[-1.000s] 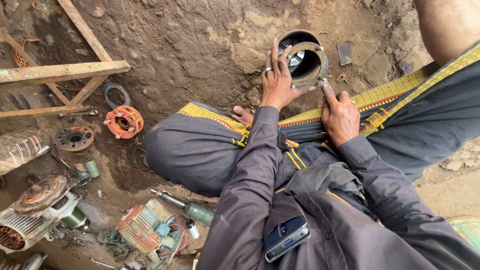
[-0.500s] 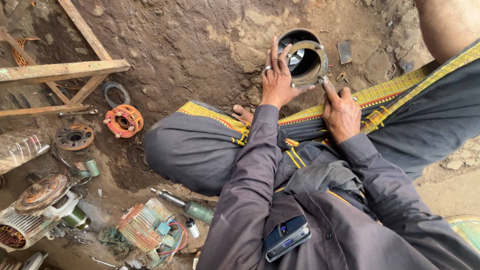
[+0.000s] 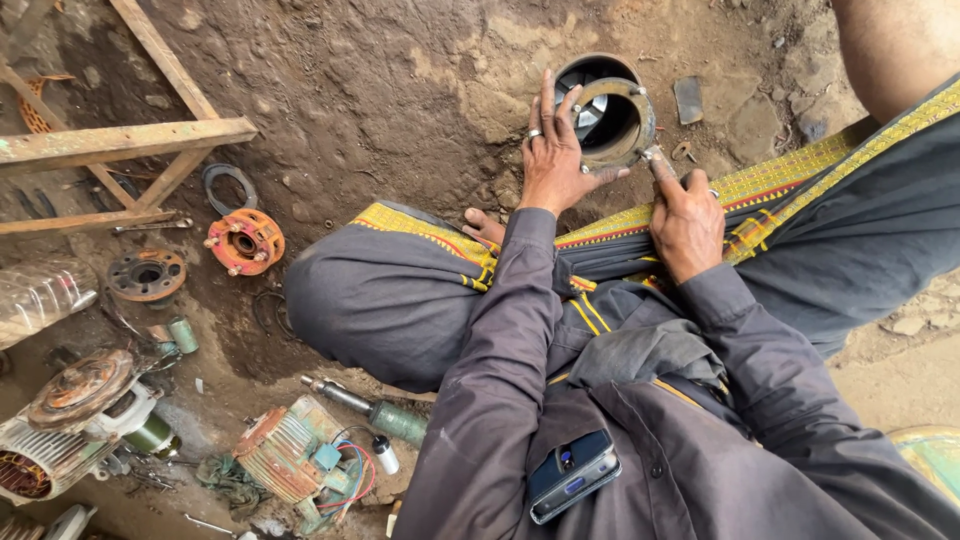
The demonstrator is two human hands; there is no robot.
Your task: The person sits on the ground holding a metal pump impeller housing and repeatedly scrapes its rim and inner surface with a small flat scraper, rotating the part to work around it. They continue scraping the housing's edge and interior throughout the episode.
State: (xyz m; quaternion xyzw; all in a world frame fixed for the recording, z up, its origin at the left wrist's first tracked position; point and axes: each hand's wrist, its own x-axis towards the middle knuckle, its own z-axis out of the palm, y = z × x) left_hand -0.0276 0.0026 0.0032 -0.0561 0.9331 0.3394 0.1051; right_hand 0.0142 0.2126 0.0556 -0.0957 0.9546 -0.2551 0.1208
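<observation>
Two hands are set on a round metal housing [image 3: 605,120] that rests on the dirt ground [image 3: 400,90] at about one o'clock from the crossed legs. The left hand [image 3: 553,160] is spread open and pressed flat against the housing's left side, fingers apart, steadying it. The right hand [image 3: 688,215] is closed around a thin tool [image 3: 655,160] whose tip is held against the ring flange at the housing's lower right edge, by one of its bolts. The flange is seen already seated on the housing with bolts in place; whether they are tight cannot be told, so the fastening work is judged only partly done. Farther out, at nine o'clock, an orange flanged part [image 3: 245,241] and a rusty disc [image 3: 147,274] lie on the ground; at seven o'clock, motor bodies [image 3: 290,455] are scattered.
</observation>
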